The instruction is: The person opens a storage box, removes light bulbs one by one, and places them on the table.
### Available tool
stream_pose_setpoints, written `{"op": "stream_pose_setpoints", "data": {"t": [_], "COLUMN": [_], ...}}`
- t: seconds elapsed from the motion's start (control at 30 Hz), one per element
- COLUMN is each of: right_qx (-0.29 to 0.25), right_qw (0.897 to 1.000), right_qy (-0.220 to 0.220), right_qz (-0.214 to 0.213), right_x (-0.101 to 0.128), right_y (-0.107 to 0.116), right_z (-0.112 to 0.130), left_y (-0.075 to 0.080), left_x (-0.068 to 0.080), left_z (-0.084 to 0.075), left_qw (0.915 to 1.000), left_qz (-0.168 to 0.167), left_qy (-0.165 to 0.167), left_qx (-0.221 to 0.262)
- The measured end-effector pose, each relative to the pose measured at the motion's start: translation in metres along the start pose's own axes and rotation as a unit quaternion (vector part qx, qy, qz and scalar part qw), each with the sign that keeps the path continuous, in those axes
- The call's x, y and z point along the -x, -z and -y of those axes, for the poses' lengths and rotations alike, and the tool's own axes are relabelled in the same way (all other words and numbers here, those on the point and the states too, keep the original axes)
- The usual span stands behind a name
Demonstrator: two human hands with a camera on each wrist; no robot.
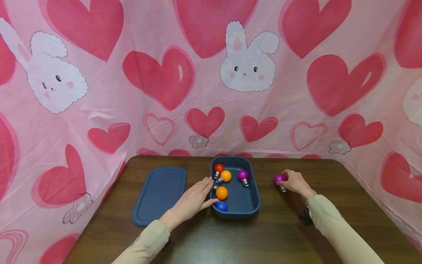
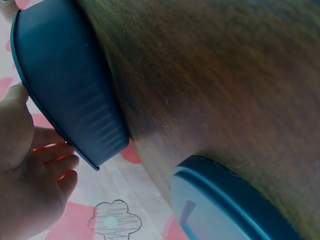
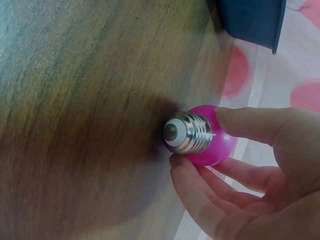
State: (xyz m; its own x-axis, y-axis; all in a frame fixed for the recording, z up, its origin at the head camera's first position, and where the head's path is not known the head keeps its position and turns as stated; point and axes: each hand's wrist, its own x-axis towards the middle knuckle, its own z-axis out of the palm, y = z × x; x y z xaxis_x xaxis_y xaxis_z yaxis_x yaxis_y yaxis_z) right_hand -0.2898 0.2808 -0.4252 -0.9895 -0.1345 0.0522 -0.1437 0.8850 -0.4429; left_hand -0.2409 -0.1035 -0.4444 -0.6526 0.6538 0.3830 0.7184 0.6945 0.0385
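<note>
A dark blue tray (image 1: 252,205) sits mid-table holding a red bulb (image 1: 218,168), two orange bulbs (image 1: 225,176), a magenta bulb (image 1: 243,175) and a blue bulb (image 1: 221,206). My left hand (image 1: 194,200) lies flat with straight fingers against the tray's left wall (image 2: 65,95). To the right of the tray, my right hand (image 1: 293,182) pinches another magenta bulb (image 1: 278,179) on the tabletop. In the right wrist view, thumb and fingers curl round that bulb (image 3: 205,137), its metal screw base pointing left.
The tray's dark blue lid (image 1: 160,194) lies flat to the left of my left hand, its rim (image 2: 235,200) showing in the left wrist view. A pink heart-and-bunny cloth (image 1: 211,80) walls the brown wooden table (image 1: 280,234) on three sides.
</note>
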Motion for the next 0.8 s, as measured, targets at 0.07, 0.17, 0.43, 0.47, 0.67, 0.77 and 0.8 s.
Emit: {"op": "stream_pose_setpoints", "data": {"t": [0.07,0.17,0.43,0.47,0.67,0.77,0.8], "right_qx": [0.001,-0.001,0.001,-0.001,-0.005,0.004,0.005], "right_qw": [1.0,1.0,1.0,1.0,1.0,1.0,1.0], "right_qy": [0.002,0.005,0.006,0.005,0.008,0.015,0.015], "right_qz": [0.0,0.001,0.006,0.005,0.0,0.0,-0.002], "right_x": [-0.0001,0.0,0.0009,0.0011,0.0016,0.001,0.001], "right_y": [0.0008,0.0025,0.0056,0.0059,0.0058,0.0043,0.0039], "right_z": [0.0004,0.0011,0.0033,0.0037,0.0046,0.0041,0.0041], "left_y": [-0.0004,-0.0011,-0.0025,-0.0025,-0.0014,-0.001,-0.0008], "left_x": [0.0002,0.0001,-0.0006,-0.0006,-0.0008,-0.0008,-0.0008], "left_z": [0.0,0.0004,0.0019,0.002,0.0019,0.0016,0.0016], "left_qw": [1.0,1.0,1.0,1.0,1.0,1.0,1.0], "left_qz": [-0.001,0.0,0.002,0.001,-0.002,0.001,0.002], "left_qy": [0.002,0.005,0.006,0.005,0.002,0.002,0.002], "left_qx": [0.001,0.001,-0.005,-0.004,-0.006,-0.006,-0.006]}}
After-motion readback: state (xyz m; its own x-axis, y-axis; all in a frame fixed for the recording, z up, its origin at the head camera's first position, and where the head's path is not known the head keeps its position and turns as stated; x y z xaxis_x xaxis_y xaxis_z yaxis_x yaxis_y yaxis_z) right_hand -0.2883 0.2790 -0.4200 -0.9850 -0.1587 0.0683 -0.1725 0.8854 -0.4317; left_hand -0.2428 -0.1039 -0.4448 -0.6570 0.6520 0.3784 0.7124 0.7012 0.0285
